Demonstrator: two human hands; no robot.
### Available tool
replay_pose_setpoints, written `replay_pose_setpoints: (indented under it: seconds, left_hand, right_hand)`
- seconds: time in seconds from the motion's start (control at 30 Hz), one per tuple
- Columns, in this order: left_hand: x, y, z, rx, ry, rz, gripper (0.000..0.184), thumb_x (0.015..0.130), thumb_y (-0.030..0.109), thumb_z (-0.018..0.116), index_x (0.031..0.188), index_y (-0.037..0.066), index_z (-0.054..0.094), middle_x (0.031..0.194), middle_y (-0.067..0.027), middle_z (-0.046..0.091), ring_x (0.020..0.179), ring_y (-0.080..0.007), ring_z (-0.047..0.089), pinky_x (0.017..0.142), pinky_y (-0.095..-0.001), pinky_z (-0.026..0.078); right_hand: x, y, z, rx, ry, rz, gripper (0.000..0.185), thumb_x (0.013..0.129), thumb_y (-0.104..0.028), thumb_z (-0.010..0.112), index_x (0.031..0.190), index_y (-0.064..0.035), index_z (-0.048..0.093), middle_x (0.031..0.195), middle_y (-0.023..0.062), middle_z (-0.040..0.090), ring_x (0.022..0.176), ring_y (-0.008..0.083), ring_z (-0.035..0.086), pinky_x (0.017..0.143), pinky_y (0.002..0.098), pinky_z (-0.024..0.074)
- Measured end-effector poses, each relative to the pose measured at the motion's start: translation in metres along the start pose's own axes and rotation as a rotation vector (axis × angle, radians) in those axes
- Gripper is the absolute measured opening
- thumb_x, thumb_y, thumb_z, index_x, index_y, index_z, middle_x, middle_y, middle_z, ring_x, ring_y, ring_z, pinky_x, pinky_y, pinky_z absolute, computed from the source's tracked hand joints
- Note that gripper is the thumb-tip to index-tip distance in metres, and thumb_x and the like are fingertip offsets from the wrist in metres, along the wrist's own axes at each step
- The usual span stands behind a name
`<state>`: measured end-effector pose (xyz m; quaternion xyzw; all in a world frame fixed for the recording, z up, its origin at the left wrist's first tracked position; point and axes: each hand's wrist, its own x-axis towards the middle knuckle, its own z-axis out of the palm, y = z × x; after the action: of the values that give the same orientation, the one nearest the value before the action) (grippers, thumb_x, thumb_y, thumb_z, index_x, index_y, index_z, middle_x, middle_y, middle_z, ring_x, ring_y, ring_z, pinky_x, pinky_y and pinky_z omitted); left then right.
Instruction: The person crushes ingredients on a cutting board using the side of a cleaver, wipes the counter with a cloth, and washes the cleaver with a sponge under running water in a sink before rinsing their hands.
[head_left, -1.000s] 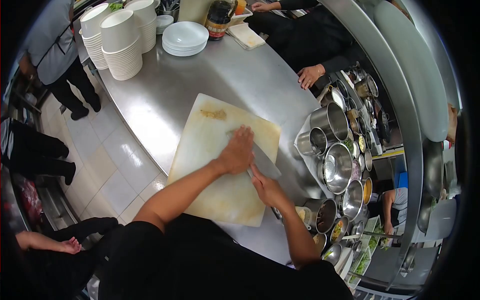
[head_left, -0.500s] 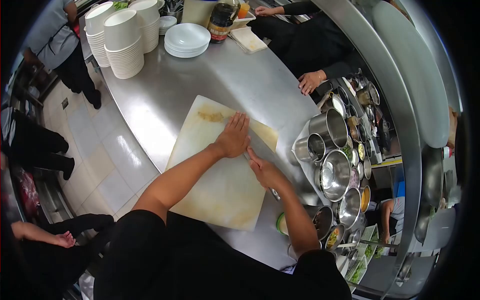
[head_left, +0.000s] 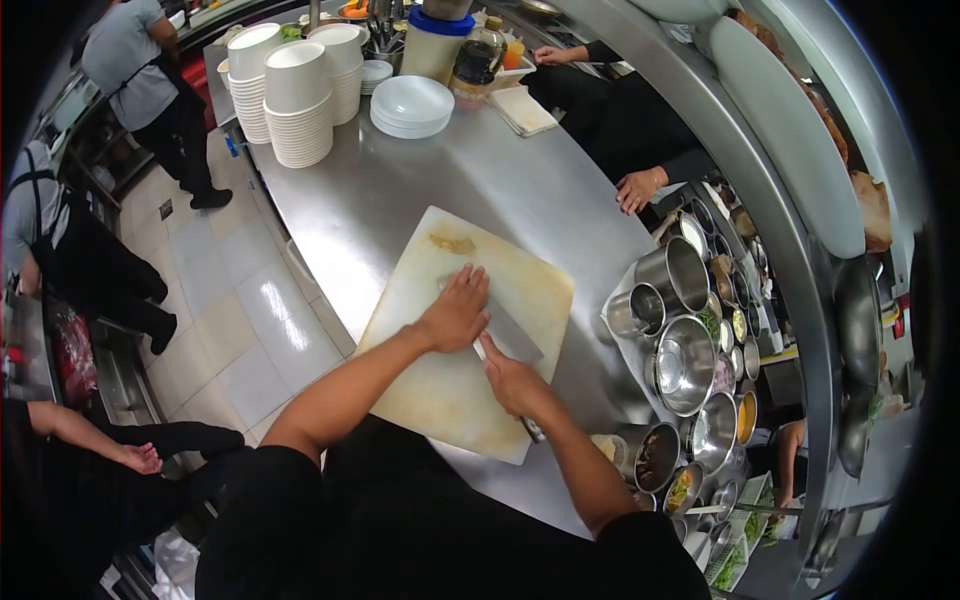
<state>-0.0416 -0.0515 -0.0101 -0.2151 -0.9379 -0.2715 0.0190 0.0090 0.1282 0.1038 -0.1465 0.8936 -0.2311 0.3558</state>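
Note:
A white, yellow-stained cutting board [head_left: 430, 405] lies on the steel counter, with a brownish smear [head_left: 453, 244] near its far corner. My right hand [head_left: 515, 380] is wrapped around the handle of a cleaver, whose handle end sticks out below the fist. The broad blade of the cleaver [head_left: 515, 337] shows over the board, angled away to the right of my left hand. My left hand [head_left: 456, 312] is palm down with fingers stretched out, against the cleaver's near side. Its palm hides part of the blade, and anything underneath is hidden too.
Stacked white bowls [head_left: 298, 120], white plates [head_left: 410, 105], a dark sauce bottle [head_left: 480, 62] and folded cloths [head_left: 522, 110] stand at the far end. Steel pots and bowls [head_left: 686, 365] crowd the right side. A co-worker's hand [head_left: 640, 188] rests at the far edge; other people stand left.
Both hands and the cleaver have come nearer to me across the board, away from the smear. More of the blade's face shows now. The whole view has shifted slightly.

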Motion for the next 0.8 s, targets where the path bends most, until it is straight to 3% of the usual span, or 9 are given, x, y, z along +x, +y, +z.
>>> replay_pose_setpoints:
  seconds: [0.27,0.33,0.5,0.6,0.63,0.67,0.73,0.77,0.8]
  left_hand:
    - [0.007,-0.018,-0.007,0.206,-0.082,0.061,0.067,0.103,0.032,0.034,0.148,-0.015,0.02,0.156,-0.0305,0.022,0.149,-0.0466,0.007,0.122,-0.0495,0.008]
    - [-0.011,-0.003,0.006,0.01,-0.039,0.086,0.068,0.103,0.034,0.037,0.149,-0.013,0.019,0.156,-0.0317,0.021,0.148,-0.0472,0.008,0.122,-0.0507,0.009]
    - [-0.017,0.001,-0.026,-0.103,-0.028,0.127,0.068,0.103,0.033,0.041,0.149,-0.012,0.02,0.155,-0.0315,0.024,0.148,-0.0453,0.013,0.122,-0.0494,0.01]
    - [-0.044,-0.016,-0.074,-0.39,0.314,0.07,0.062,0.1,0.025,0.052,0.146,-0.011,0.029,0.151,-0.0315,0.032,0.144,-0.0434,0.026,0.118,-0.0471,0.022]
    - [-0.059,-0.032,-0.084,-0.416,0.378,0.032,0.06,0.099,0.022,0.055,0.144,-0.01,0.034,0.149,-0.0313,0.035,0.142,-0.0428,0.032,0.116,-0.0468,0.028]
    - [-0.075,-0.05,-0.085,-0.407,0.382,-0.058,0.06,0.097,0.021,0.057,0.143,-0.01,0.036,0.146,-0.031,0.039,0.137,-0.0427,0.036,0.113,-0.047,0.031]
    - [-0.106,-0.069,-0.075,-0.407,0.366,-0.137,0.059,0.096,0.02,0.06,0.142,-0.01,0.038,0.143,-0.0307,0.042,0.132,-0.0427,0.041,0.109,-0.0473,0.035]
    - [-0.117,-0.075,-0.069,-0.352,0.356,-0.176,0.061,0.094,0.02,0.062,0.142,-0.01,0.038,0.139,-0.03,0.044,0.127,-0.0423,0.044,0.107,-0.0474,0.037]
    - [-0.124,-0.08,-0.063,-0.295,0.349,-0.211,0.064,0.092,0.021,0.064,0.142,-0.01,0.037,0.135,-0.0294,0.046,0.122,-0.042,0.046,0.105,-0.0475,0.038]
  right_hand:
    - [0.015,0.0,0.032,0.047,0.117,-0.036,0.054,0.105,-0.03,0.036,0.156,-0.014,0.025,0.073,0.0226,0.064,0.046,0.0298,0.058,0.058,0.0432,0.0526]
    - [-0.004,0.01,0.043,0.034,0.179,-0.111,0.054,0.105,-0.03,0.034,0.155,-0.0138,0.025,0.088,0.0307,0.067,0.06,0.0413,0.065,0.068,0.049,0.0526]
    - [-0.033,-0.015,0.021,0.487,0.03,0.109,0.08,0.094,-0.019,0.061,0.159,-0.0141,0.015,0.062,0.004,0.049,0.044,0.0123,0.046,0.046,0.03,0.0424]
    - [-0.042,-0.017,0.013,0.985,0.086,0.069,0.078,0.093,-0.01,0.059,0.159,-0.0137,0.017,0.06,0.0008,0.046,0.042,0.0105,0.043,0.041,0.0276,0.0393]
    - [-0.044,-0.022,0.01,1.123,0.191,0.061,0.057,0.092,-0.011,0.058,0.147,-0.0094,0.041,0.057,0.0003,0.043,0.041,0.0115,0.044,0.039,0.0276,0.0406]
    - [-0.041,-0.023,0.006,1.137,0.21,0.068,0.057,0.092,-0.011,0.058,0.147,-0.0094,0.041,0.057,0.0003,0.043,0.041,0.0115,0.044,0.039,0.0276,0.0406]
    - [-0.034,-0.022,-0.001,1.711,0.175,-0.27,0.016,0.094,-0.016,0.056,0.107,-0.0061,0.056,0.057,0.0023,0.047,0.039,0.0138,0.045,0.037,0.0292,0.0424]
    - [-0.027,-0.022,-0.005,1.73,0.214,-0.228,0.021,0.098,-0.02,0.052,0.081,-0.0107,0.046,0.057,0.0024,0.048,0.038,0.0135,0.045,0.036,0.0298,0.0437]
    - [-0.017,-0.021,-0.006,1.735,0.238,-0.233,0.021,0.098,-0.02,0.052,0.081,-0.0107,0.046,0.057,0.0024,0.048,0.038,0.0135,0.045,0.036,0.0298,0.0437]
